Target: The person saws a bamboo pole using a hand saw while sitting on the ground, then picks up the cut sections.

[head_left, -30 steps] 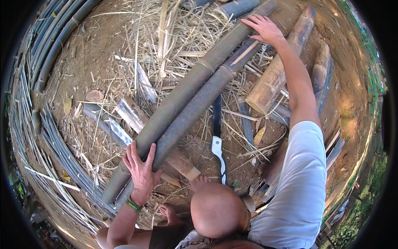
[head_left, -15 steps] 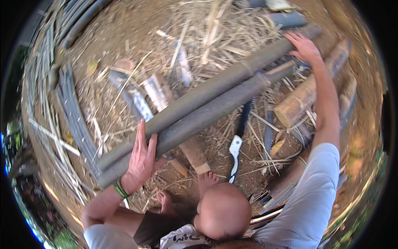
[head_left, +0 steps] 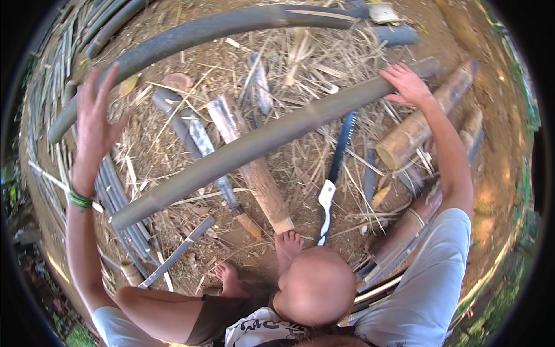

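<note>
In mid-frame, your near pole [head_left: 254, 146] is smooth, matt bamboo, ridged at its node; across the top, your far pole [head_left: 219, 24] is darker bamboo with a dull sheen and a pale, fibrous strip. Right of centre, your saw [head_left: 326, 196] has a dark metal blade and a smooth white-and-black handle that looks like plastic. Your knife handle [head_left: 248, 224], lower centre, is wood. The block [head_left: 266, 188] beside it is rough wood. Your sleeve [head_left: 428, 254], lower right, is matt cloth.
</note>
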